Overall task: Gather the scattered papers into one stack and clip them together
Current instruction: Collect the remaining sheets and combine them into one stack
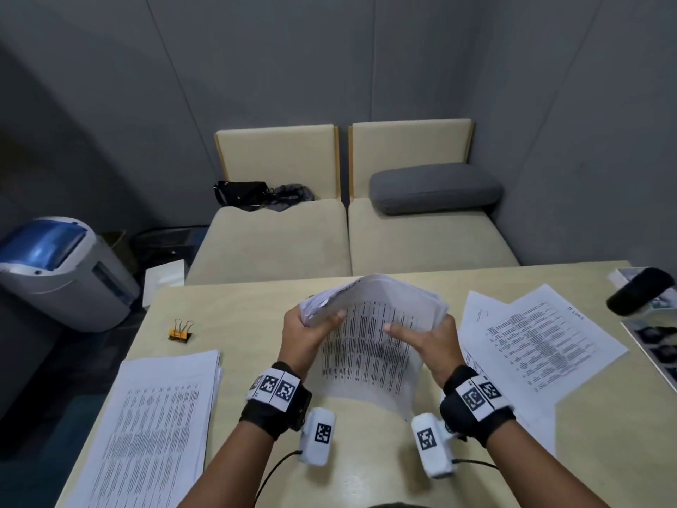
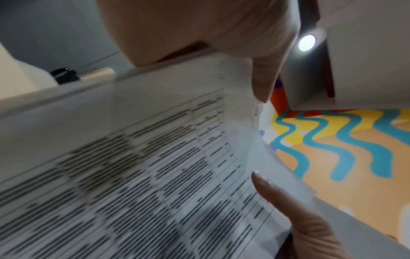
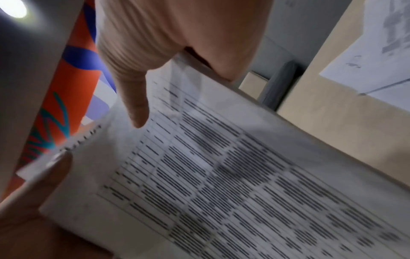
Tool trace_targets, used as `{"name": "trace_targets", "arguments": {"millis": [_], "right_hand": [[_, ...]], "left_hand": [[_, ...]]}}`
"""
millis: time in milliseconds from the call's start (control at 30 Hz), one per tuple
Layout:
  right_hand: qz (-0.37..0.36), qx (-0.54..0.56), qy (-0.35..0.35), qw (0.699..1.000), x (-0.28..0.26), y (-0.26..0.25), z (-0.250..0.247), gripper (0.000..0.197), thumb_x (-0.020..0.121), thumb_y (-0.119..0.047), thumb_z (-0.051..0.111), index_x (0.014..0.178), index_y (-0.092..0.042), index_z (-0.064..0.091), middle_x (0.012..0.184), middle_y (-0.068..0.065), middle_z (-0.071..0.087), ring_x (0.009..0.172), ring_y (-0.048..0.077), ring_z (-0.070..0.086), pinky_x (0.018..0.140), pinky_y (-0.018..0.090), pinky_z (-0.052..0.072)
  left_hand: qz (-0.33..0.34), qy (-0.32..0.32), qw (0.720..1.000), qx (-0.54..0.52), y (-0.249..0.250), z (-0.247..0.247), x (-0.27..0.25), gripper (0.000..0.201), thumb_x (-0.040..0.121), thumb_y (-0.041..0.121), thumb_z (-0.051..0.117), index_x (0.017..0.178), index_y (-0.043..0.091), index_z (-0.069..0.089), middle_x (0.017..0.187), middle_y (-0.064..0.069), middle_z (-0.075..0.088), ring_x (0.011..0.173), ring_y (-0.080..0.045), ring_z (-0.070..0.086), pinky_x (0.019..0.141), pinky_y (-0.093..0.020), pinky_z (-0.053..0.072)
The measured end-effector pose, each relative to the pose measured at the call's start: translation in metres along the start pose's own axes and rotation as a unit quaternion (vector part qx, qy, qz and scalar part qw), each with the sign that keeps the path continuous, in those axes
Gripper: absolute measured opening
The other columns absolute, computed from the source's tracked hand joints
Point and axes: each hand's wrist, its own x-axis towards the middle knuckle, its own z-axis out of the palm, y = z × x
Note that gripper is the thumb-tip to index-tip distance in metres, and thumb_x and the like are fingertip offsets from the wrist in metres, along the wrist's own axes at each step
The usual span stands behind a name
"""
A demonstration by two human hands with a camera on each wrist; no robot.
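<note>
Above table (image 1: pixel 234 317) | both hands — left hand (image 1: pixel 304 335), right hand (image 1: pixel 432 342) — grip papers (image 1: pixel 370 346) | print unreadable

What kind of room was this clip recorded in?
Probably a small office meeting nook or booth: a light wooden table strewn with printed papers, a cushioned beige bench seat along grey panelled walls, and what looks like a paper shredder on the floor beside the table.

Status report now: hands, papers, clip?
Left hand and right hand grip one bundle. More papers left and right. Clip untouched.
</note>
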Motion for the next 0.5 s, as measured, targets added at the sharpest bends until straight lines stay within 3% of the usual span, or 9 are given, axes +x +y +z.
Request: {"name": "trace_targets", "arguments": {"millis": [100,200,333,433,500], "right_hand": [[-0.037,0.001,-0.007,0.999,0.005,-0.017,0.0,0.034,0.067,-0.004,0.086,0.092,-0.021,0.07,0.09,0.004,0.074,0.084,0.011,0.071,0.069,0.024,0.057],[-0.051,-0.003,-0.019,0.999,0.009,-0.017,0.005,0.035,0.067,0.001,0.084,0.087,-0.025,0.069,0.088,-0.002,0.071,0.077,0.001,0.068,0.066,0.015,0.054],[-0.016,-0.013,-0.004,1.0,0.012,-0.002,0.008,0.032,0.065,-0.006,0.087,0.089,-0.018,0.069,0.089,0.005,0.074,0.081,0.016,0.071,0.069,0.025,0.057],[0.023,-0.026,-0.018,0.999,0.015,0.011,0.009,0.028,0.068,-0.009,0.086,0.091,-0.012,0.071,0.09,0.008,0.076,0.085,0.022,0.073,0.077,0.035,0.059],[0.028,-0.036,-0.012,0.999,0.017,0.016,0.011,0.024,0.071,-0.009,0.084,0.092,-0.012,0.073,0.092,0.007,0.076,0.087,0.022,0.073,0.079,0.035,0.058]], "left_hand": [[0.087,0.072,0.993,0.047,0.017,0.003,0.006,0.036,0.072,0.037,0.074,0.086,0.005,0.071,0.077,0.001,0.07,0.073,-0.009,0.064,0.068,-0.017,0.051],[0.113,0.168,0.976,0.083,0.023,0.01,0.01,0.028,0.079,0.028,0.074,0.073,0.001,0.067,0.068,-0.004,0.065,0.063,-0.008,0.058,0.063,-0.018,0.049],[0.072,0.242,0.962,0.102,0.016,0.007,0.018,0.021,0.082,0.011,0.071,0.064,0.003,0.064,0.062,-0.004,0.062,0.059,-0.01,0.055,0.064,-0.028,0.047],[0.08,0.215,0.971,0.074,0.014,0.002,0.019,0.022,0.089,0.013,0.065,0.068,0.004,0.065,0.07,-0.014,0.07,0.066,-0.02,0.065,0.069,-0.03,0.054],[0.09,0.186,0.976,0.066,0.013,0.001,0.02,0.034,0.096,0.022,0.054,0.072,0.0,0.065,0.075,-0.02,0.071,0.07,-0.025,0.067,0.072,-0.03,0.056]]}}
